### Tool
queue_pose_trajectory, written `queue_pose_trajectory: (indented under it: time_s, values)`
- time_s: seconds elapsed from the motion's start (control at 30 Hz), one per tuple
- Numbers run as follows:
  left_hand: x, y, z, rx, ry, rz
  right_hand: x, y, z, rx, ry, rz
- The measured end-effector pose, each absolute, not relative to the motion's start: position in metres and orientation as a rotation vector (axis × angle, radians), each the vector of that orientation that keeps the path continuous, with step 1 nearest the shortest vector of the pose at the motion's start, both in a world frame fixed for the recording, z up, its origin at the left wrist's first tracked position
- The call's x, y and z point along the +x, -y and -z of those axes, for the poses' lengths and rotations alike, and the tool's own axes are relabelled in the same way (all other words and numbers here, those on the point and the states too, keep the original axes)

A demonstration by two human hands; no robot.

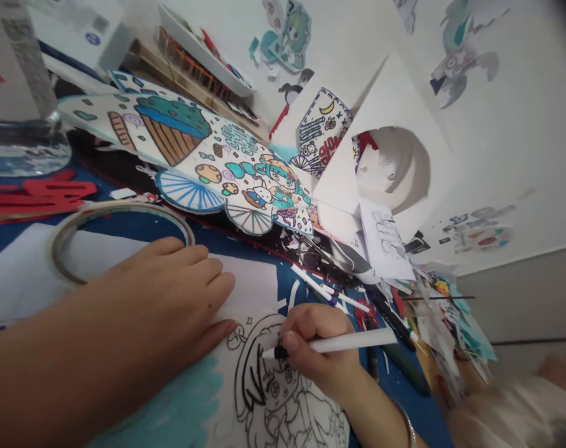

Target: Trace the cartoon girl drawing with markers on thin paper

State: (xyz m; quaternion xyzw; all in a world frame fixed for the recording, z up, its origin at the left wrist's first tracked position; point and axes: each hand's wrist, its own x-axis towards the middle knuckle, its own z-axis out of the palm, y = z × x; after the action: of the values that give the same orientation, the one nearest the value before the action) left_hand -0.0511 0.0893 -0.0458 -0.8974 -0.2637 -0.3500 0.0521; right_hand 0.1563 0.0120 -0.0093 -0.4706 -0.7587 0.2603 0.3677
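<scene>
My right hand (322, 351) pinches a white marker (357, 340) with a black collar, its nib over the hair of a line drawing (283, 392). The drawing shows a large-eyed character, with bold black strokes filling part of the hair. My left hand (189, 298) lies palm down on the paper, fingers somewhat bent and thumb stretched toward the drawing. Beside it rests a roll of tape (61, 249), partly hidden behind the hand. A turquoise coloured patch (170, 404) spreads over the sheet below my left forearm.
Painted cutouts (189, 143) with wheel shapes lean behind. Loose markers (317, 287), paper scraps and a white card with a round hole (371, 205) crowd the right side. Red cutouts (35, 196) lie at left. Another person's blurred sleeve (511, 410) shows at lower right.
</scene>
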Motion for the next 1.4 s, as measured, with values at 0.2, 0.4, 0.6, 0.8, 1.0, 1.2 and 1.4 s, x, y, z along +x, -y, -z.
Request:
queue_pose_trajectory:
  time_s: [0.2,0.4,0.6,0.8,1.0,1.2,1.4]
  values:
    - [-0.0527,-0.0876,0.0473,-2.723,0.810,1.065,0.1573,-0.0111,0.0107,-1.210,1.915,-0.671]
    - [-0.0523,-0.0891,0.0469,-2.719,0.813,1.032,0.1584,-0.0100,0.0115,-1.260,1.885,-0.641]
    - [-0.0537,-0.0889,0.0475,-2.722,0.791,1.033,0.1569,-0.0115,0.0113,-1.248,1.901,-0.635]
    - [-0.0529,-0.0882,0.0470,-2.780,0.851,0.973,0.1592,-0.0120,0.0132,-1.241,1.922,-0.682]
    - [-0.0537,-0.0870,0.0500,-2.764,0.835,0.996,0.1630,-0.0123,0.0177,-1.268,1.896,-0.773]
    - [-0.0553,-0.0871,0.0479,-2.764,0.819,0.992,0.1627,-0.0125,0.0164,-1.253,1.867,-0.802]
    - [-0.0531,-0.0873,0.0477,-2.758,0.832,0.992,0.1622,-0.0121,0.0159,-1.243,1.881,-0.784]
